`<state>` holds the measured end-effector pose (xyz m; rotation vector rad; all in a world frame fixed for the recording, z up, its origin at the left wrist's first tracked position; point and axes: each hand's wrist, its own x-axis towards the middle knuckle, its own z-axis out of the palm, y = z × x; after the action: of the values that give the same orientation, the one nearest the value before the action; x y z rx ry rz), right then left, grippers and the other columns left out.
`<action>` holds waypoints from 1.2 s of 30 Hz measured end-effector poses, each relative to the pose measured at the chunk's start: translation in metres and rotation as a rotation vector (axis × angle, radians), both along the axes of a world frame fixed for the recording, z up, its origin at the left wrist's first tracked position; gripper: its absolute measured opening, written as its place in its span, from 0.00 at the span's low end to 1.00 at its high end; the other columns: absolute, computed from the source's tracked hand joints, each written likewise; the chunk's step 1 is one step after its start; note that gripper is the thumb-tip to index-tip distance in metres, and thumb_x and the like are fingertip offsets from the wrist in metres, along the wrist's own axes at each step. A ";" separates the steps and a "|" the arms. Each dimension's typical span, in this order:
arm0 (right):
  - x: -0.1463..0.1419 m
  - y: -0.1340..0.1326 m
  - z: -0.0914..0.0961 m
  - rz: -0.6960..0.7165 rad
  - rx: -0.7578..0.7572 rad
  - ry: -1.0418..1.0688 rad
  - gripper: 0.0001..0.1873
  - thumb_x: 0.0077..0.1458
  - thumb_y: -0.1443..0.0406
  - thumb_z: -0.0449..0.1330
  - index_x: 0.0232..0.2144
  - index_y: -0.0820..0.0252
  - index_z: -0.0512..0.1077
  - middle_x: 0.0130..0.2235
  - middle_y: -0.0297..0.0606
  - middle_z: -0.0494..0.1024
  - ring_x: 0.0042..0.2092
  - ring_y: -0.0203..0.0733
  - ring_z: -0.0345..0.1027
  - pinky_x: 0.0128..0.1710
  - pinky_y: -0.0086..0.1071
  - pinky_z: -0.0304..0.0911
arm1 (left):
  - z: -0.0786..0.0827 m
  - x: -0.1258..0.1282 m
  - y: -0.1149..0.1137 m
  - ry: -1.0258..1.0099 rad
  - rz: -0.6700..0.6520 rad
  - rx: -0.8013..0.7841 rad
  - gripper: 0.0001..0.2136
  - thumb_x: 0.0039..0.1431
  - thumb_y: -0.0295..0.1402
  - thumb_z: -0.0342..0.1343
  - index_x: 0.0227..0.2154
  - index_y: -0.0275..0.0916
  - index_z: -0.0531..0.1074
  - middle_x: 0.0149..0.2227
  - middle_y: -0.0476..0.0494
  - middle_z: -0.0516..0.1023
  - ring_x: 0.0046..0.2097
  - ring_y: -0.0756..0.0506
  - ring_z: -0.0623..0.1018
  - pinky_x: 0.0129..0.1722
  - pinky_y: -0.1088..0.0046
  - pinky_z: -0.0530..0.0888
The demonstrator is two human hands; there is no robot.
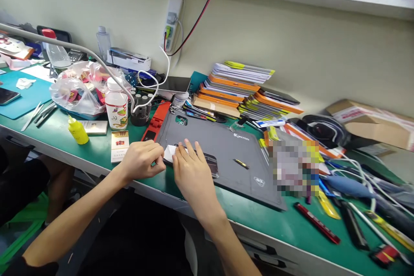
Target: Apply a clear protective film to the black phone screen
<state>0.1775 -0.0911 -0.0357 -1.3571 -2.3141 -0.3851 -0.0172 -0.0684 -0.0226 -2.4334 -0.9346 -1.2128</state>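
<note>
One smartphone (212, 166), dark, on the grey work mat (223, 138) towards its front edge; left part covered by the right hand (194, 172). Right hand: palm down, fingers extended and slightly parted. One small white sheet (169, 153), beside the right fingertips, between the hands. Left hand (142, 160): at the mat's front left corner, fingers curled inward; whether anything is pinched there cannot be told.

One narrow gold-coloured strip (241, 164), right of the smartphone, mat bare around it. Open mat also lies behind the smartphone, up to the white lettering. Mat's right front corner sits near the front edge of the green workbench (258, 211), a thin bare band between.

Left of the mat: one red case (157, 121), against its edge; one white carton (119, 146), just beyond the left hand; one yellow dropper bottle (78, 131), upright. Behind: stacked flat boxes (233, 84), limiting room at the rear edge. Right: one red-handled tool (317, 223), apart from the mat.
</note>
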 end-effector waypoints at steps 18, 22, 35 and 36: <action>0.059 -0.033 -0.011 -0.143 0.051 -0.035 0.24 0.76 0.66 0.45 0.58 0.75 0.76 0.60 0.53 0.78 0.68 0.58 0.67 0.71 0.57 0.57 | -0.001 0.001 0.003 0.040 -0.072 -0.001 0.10 0.61 0.24 0.48 0.25 0.40 0.68 0.23 0.52 0.73 0.26 0.50 0.70 0.28 0.72 0.67; 0.058 -0.005 -0.003 -0.219 -0.055 -0.036 0.28 0.76 0.64 0.41 0.56 0.74 0.78 0.59 0.53 0.79 0.68 0.58 0.67 0.71 0.58 0.56 | -0.004 0.002 0.006 0.047 -0.042 -0.024 0.09 0.59 0.24 0.49 0.25 0.40 0.68 0.23 0.53 0.72 0.25 0.49 0.69 0.26 0.71 0.65; 0.074 -0.009 -0.011 -0.221 -0.112 0.144 0.30 0.77 0.60 0.40 0.61 0.73 0.74 0.62 0.51 0.77 0.69 0.54 0.65 0.73 0.58 0.52 | 0.000 0.003 0.006 0.096 -0.050 -0.058 0.10 0.58 0.24 0.48 0.24 0.41 0.67 0.21 0.53 0.70 0.24 0.49 0.68 0.25 0.71 0.64; 0.072 -0.005 -0.011 -0.232 -0.126 0.150 0.31 0.77 0.60 0.38 0.61 0.74 0.74 0.62 0.52 0.76 0.69 0.54 0.65 0.73 0.58 0.52 | 0.000 0.004 0.006 0.095 -0.051 -0.057 0.09 0.57 0.23 0.48 0.24 0.41 0.67 0.21 0.53 0.69 0.24 0.50 0.68 0.25 0.71 0.64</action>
<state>0.2491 -0.0959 -0.0466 -1.6635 -2.0962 -0.2008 -0.0135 -0.0625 -0.0225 -2.5496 -0.8967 -1.0906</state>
